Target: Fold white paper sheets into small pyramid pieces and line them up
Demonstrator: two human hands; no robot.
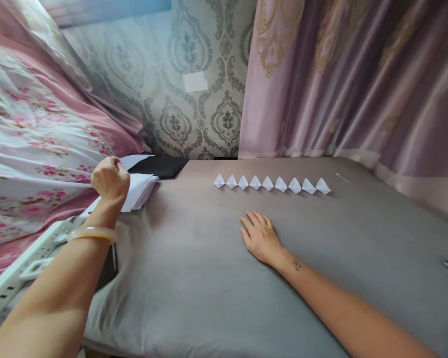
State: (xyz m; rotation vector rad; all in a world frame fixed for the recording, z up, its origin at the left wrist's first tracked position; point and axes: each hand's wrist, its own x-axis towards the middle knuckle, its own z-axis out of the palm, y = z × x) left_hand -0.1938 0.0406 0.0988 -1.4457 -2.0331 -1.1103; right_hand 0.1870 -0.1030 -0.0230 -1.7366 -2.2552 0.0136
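My left hand (111, 178), a pale bangle on its wrist, is closed above a stack of white paper (140, 194) at the left. The fingertips are hidden, but a raised sheet of white paper (135, 160) shows just behind them and seems gripped. Palm down, my right hand (260, 236) lies on the grey cloth surface (194, 268) with its fingers spread and nothing in them. Beyond it stands a row of several small folded white paper pieces (268, 184), each with a pointed top.
A black flat folder (164, 166) lies behind the paper stack. At the left edge runs a white power strip (26, 268), with a dark flat object (110, 268) partly under my left forearm. A cotton swab (343, 178) lies far right. Curtains (302, 99) hang behind.
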